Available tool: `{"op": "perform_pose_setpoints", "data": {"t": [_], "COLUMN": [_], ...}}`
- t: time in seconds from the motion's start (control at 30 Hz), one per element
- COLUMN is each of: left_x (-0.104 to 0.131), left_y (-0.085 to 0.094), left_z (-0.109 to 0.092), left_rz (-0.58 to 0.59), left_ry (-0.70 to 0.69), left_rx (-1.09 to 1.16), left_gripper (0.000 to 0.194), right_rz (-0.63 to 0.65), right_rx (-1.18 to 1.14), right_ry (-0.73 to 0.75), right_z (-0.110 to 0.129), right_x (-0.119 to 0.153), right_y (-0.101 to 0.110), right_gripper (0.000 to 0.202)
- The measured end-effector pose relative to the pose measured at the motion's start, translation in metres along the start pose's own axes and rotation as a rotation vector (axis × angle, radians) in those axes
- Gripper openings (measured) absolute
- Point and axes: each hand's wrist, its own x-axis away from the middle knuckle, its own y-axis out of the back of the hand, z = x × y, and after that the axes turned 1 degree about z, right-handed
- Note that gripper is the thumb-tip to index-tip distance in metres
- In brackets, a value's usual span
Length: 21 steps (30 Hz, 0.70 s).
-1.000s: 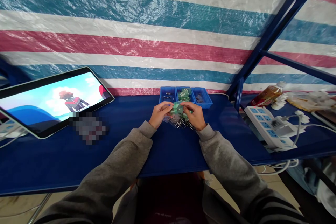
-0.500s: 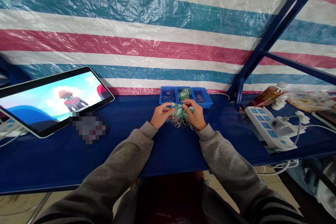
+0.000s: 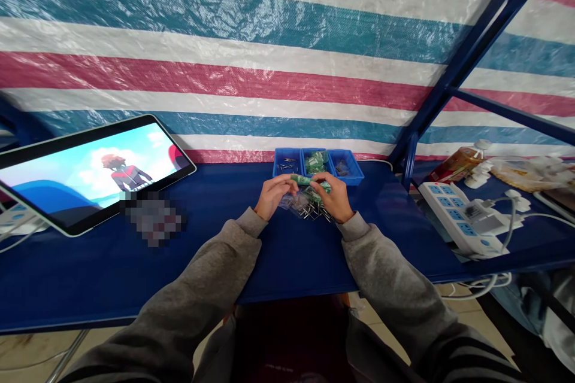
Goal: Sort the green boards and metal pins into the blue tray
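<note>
Green packet (image 3: 301, 180), narrow, perhaps plastic.

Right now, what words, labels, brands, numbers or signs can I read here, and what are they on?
No text reads clearly.
Bottle: red label, any lettering too small to read.
Tilted screen: small pale marks near the lower edge, unreadable.
Dark red surface at the lap: faint pale print, too blurred.
Held green packet: any print too small to tell.
</note>
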Motion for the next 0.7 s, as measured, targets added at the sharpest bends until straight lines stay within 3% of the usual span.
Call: {"op": "perform_pose_setpoints", "data": {"t": [0.07,0.17,0.3,0.4,0.57,0.7], "left_x": [0.0,0.0,-0.001,-0.001,-0.002,-0.001], "left_y": [0.001,0.001,0.0,-0.001,-0.002,-0.004], "left_z": [0.002,0.004,0.006,0.006,0.003,0.0], "left_rz": [-0.055,-0.116,-0.116,-0.162,-0.178,-0.186], "left_ry": [-0.07,-0.12,0.019,0.068,0.123,0.149], "left_rx": [-0.196,-0.356,-0.186,-0.063,0.02,0.031], "left_gripper": [0.023,0.023,0.033,0.043,0.039,0.04], "right_rz": [-0.009,0.012,0.046,0.086,0.206,0.128], "right_rx": [-0.035,-0.125,-0.118,-0.005,0.149,0.215], "right_ry": [-0.066,-0.133,-0.087,0.072,0.265,0.248], "right_z": [-0.001,-0.002,0.001,0.002,-0.007,-0.013], "right_x": [0.001,0.003,0.004,0.002,0.001,0.003], "right_y": [-0.002,-0.003,0.0,0.003,0.002,-0.002], "right_gripper": [0.017,0.026,0.028,0.031,0.033,0.026]}}
